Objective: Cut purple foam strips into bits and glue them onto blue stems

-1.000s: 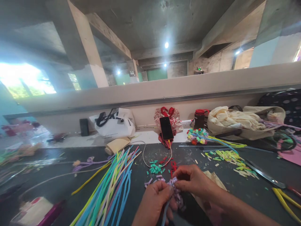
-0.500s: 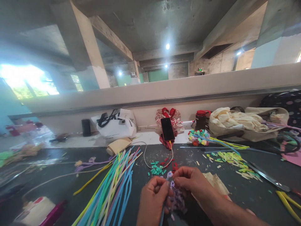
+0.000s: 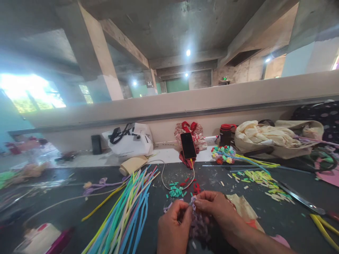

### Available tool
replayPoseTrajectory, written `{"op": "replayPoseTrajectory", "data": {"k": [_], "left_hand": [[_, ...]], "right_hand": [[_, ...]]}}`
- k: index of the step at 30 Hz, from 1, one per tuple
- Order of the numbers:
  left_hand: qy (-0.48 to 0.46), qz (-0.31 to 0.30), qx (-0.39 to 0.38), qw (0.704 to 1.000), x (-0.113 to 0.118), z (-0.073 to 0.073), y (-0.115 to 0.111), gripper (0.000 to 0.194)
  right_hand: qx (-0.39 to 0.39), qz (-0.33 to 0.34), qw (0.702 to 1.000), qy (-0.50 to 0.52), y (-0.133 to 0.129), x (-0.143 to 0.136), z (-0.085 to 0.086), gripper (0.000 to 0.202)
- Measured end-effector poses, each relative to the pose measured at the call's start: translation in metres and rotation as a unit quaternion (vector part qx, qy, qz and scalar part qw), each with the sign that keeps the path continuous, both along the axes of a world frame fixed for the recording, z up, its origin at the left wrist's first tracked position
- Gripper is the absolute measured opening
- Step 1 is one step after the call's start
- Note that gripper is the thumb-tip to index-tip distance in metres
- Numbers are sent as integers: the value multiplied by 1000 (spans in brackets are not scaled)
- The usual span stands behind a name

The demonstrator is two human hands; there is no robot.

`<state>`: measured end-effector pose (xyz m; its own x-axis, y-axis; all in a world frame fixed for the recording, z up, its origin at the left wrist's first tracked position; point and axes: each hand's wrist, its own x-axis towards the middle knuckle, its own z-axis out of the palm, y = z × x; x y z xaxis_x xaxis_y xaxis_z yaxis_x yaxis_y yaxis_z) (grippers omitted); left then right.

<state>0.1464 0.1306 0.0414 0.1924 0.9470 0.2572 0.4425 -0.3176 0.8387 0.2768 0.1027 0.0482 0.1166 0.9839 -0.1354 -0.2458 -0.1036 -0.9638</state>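
Observation:
My left hand (image 3: pixel 173 229) and my right hand (image 3: pixel 215 210) meet at the near middle of the dark table (image 3: pixel 66 211). Both pinch a small pale purple piece (image 3: pixel 193 201) between their fingertips, held above a pile of purple pieces (image 3: pixel 198 227) partly hidden by my fingers. Just beyond my hands lie short teal pieces (image 3: pixel 175 191) and red pieces (image 3: pixel 195 187). A fan of long blue, green, yellow and pink fuzzy stems (image 3: pixel 127 211) lies left of my left hand.
A phone (image 3: pixel 188 145) on a white cable leans against a red bag at the back. A white bag (image 3: pixel 129 141), a red-capped bottle (image 3: pixel 225 134) and a cloth bag (image 3: pixel 265 135) line the ledge. Yellow-green pieces (image 3: pixel 262 180) and yellow stems (image 3: pixel 324 227) lie to the right.
My hands have stayed together on the purple piece and shifted slightly nearer me. The view has tilted a little.

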Motion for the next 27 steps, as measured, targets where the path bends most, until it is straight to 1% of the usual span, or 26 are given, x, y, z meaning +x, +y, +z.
{"op": "replayPoseTrajectory", "data": {"k": [4,7,10,14,19,21,24,27], "left_hand": [[21,-5,39,999,1,-3,0,20],[27,-11,29,999,1,-2,-1,19],[25,-24,3,999,1,4,-4,17],[-2,-49,-47,998,1,8,-5,16],[-46,-53,-121,990,3,1,-1,20],[-70,-62,-170,981,3,1,-1,22],[-116,-90,-243,959,2,2,-1,26],[-146,-116,-290,939,0,3,1,29]], "right_hand": [[-8,-2,1000,15,-1,-1,1,22],[-1,0,1000,14,1,-1,-2,18],[-5,-2,1000,20,3,0,-4,13],[-19,-5,1000,22,6,1,-6,11],[-20,1,1000,16,7,3,-9,10],[-18,7,1000,18,9,4,-12,10],[-13,18,1000,9,11,7,-16,11],[4,22,1000,-14,11,9,-14,9]]}}
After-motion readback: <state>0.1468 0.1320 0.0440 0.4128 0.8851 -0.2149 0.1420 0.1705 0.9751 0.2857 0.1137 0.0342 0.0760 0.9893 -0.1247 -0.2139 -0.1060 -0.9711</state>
